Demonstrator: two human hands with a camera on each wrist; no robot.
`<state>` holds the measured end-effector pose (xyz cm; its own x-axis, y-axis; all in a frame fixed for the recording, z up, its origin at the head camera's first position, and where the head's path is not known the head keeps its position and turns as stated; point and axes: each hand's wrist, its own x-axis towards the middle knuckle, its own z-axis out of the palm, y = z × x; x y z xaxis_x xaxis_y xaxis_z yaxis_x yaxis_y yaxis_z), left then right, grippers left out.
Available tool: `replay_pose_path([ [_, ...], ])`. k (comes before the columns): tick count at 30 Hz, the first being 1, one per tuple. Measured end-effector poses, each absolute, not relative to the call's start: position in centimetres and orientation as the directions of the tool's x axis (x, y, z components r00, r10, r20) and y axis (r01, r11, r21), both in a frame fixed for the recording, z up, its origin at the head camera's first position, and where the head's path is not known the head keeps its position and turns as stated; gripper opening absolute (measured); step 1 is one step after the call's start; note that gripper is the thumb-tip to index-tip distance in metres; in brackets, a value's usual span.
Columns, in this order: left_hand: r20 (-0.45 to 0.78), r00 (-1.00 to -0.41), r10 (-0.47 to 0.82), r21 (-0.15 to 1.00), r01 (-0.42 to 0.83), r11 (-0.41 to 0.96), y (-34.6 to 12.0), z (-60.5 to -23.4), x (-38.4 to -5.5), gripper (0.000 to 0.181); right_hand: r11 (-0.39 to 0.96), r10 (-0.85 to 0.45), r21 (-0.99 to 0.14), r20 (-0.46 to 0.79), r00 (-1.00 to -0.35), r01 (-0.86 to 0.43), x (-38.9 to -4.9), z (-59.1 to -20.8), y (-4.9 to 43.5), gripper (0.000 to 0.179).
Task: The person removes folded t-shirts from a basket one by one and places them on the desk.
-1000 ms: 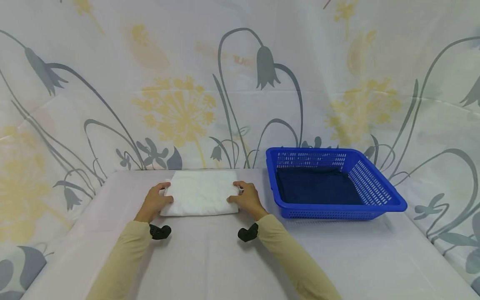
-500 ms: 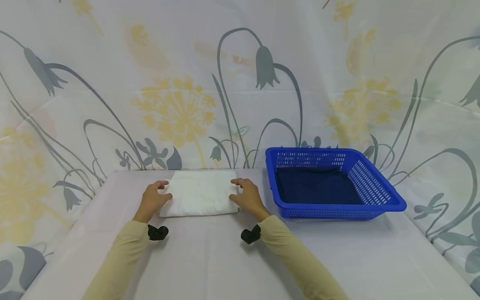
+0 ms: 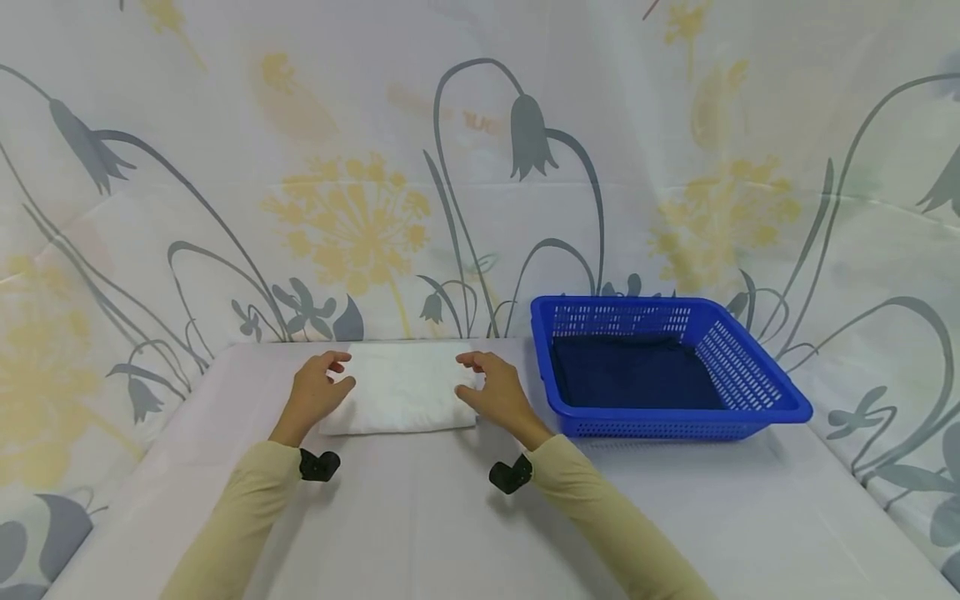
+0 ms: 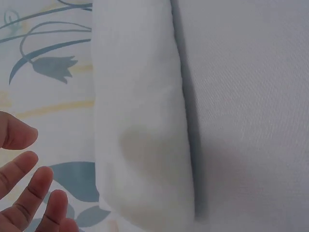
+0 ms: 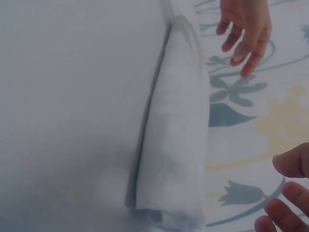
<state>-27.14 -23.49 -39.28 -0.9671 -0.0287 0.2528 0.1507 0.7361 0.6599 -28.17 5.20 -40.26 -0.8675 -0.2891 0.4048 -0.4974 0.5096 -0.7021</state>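
A folded white cloth lies flat near the table's back edge, its front fold facing me. Over its left end my left hand hovers, fingers loosely bent and thumb apart, with nothing held. My right hand is likewise above the cloth's right end, thumb and fingers spread around a gap. In the left wrist view the fingers stand clear of the cloth. The right wrist view shows both hands apart from the cloth, the left hand at the far end.
A blue perforated plastic basket stands to the right of the cloth, with a dark navy folded cloth inside it. The table wears a white cover. Behind it hangs a flower-patterned curtain.
Both hands have let go of the white cloth's ends and risen off it. The left hand has shifted slightly inward, and the right wrist slightly to the right. The cloth stays in place.
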Motion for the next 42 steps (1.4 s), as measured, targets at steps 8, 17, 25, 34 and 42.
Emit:
replay_pose_path([
  [8, 0.309, -0.951, 0.006, 0.652, 0.216, 0.727, -22.0, -38.1, -26.9, 0.037, 0.457, -0.291, -0.696, 0.471, -0.833, -0.553, -27.3, -38.9, 5.8, 0.038],
  [17, 0.404, -0.913, 0.059, 0.628, 0.324, 0.708, -20.4, -37.3, -26.7, 0.034, 0.422, -0.300, -0.702, 0.490, -0.819, -0.574, -26.0, -36.9, 7.1, 0.038],
  [25, 0.420, -0.903, 0.095, 0.627, 0.364, 0.689, -18.8, -36.0, -26.3, 0.031, 0.492, -0.318, -0.636, 0.504, -0.803, -0.595, -25.8, -35.0, 10.0, 0.039],
  [34, 0.446, -0.882, 0.151, 0.622, 0.427, 0.656, -16.6, -35.0, -26.1, 0.024, 0.521, -0.294, -0.640, 0.487, -0.822, -0.566, -25.6, -33.8, 13.5, 0.041],
  [42, 0.514, -0.837, 0.189, 0.595, 0.506, 0.624, -14.8, -34.3, -26.3, 0.022, 0.560, -0.265, -0.629, 0.482, -0.835, -0.540, -25.7, -32.9, 16.3, 0.041],
])
